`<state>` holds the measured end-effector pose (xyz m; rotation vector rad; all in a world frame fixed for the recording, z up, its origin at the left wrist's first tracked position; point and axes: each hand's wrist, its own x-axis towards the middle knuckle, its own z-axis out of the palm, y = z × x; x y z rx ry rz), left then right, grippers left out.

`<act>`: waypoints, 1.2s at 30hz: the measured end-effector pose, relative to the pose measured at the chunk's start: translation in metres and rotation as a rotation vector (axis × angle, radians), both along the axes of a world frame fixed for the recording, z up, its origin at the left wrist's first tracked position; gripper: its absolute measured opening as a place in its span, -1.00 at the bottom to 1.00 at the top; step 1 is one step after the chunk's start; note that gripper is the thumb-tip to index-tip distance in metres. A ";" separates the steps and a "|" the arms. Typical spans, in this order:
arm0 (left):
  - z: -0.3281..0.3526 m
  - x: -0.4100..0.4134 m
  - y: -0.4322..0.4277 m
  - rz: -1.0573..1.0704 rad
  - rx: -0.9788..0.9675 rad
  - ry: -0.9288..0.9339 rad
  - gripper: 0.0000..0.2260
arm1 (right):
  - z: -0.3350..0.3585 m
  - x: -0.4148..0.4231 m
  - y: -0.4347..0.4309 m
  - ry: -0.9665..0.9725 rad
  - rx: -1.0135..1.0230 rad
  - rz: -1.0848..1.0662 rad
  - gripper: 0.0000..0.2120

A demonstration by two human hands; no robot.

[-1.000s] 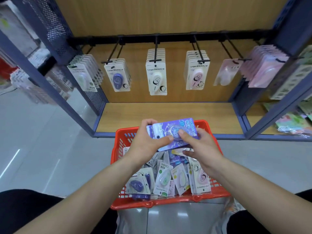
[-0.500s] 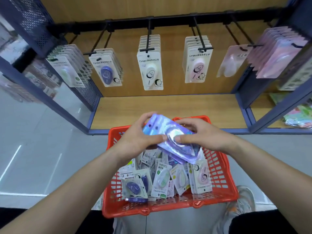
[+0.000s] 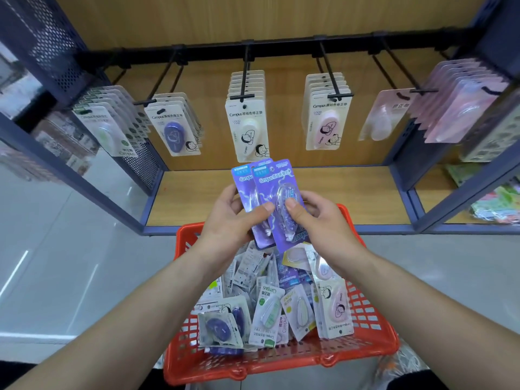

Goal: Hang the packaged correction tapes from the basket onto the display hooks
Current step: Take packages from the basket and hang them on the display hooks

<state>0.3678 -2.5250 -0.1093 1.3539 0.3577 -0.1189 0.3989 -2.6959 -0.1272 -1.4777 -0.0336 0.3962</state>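
Both hands hold a small fan of purple packaged correction tapes [image 3: 274,190] upright above the red basket [image 3: 281,361]. My left hand [image 3: 233,215] grips the packs from the left, thumb on the front. My right hand [image 3: 315,218] pinches the front pack from the right, thumb on its blister. The basket holds several more packs [image 3: 270,311] in white, green, yellow, pink and dark blue. Display hooks [image 3: 244,77] hang from a black rail [image 3: 281,45] above, most of them carrying packs.
The wooden shelf floor [image 3: 281,192] lies just beyond the basket. Blue metal frame posts [image 3: 84,190] stand left and right, with a perforated side panel [image 3: 56,46] at left. One hook at right carries a single pink pack [image 3: 385,116]. More goods fill the neighbouring bay [image 3: 495,204].
The purple packs turned from lying flat across my hands to standing upright and fanned, and rose toward the shelf. My view moved closer to the display.
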 end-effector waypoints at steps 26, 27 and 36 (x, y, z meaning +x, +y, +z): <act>0.119 -0.013 0.004 0.061 0.107 -0.247 -0.49 | 0.102 -0.022 -0.016 -0.028 0.307 -0.131 -0.75; 0.129 -0.012 0.009 0.062 0.126 -0.274 -0.51 | 0.113 -0.019 -0.013 -0.059 0.293 -0.124 -0.76; 0.197 -0.007 0.094 0.308 0.112 -0.512 -0.67 | 0.204 0.023 0.072 -0.336 0.144 -0.071 -0.75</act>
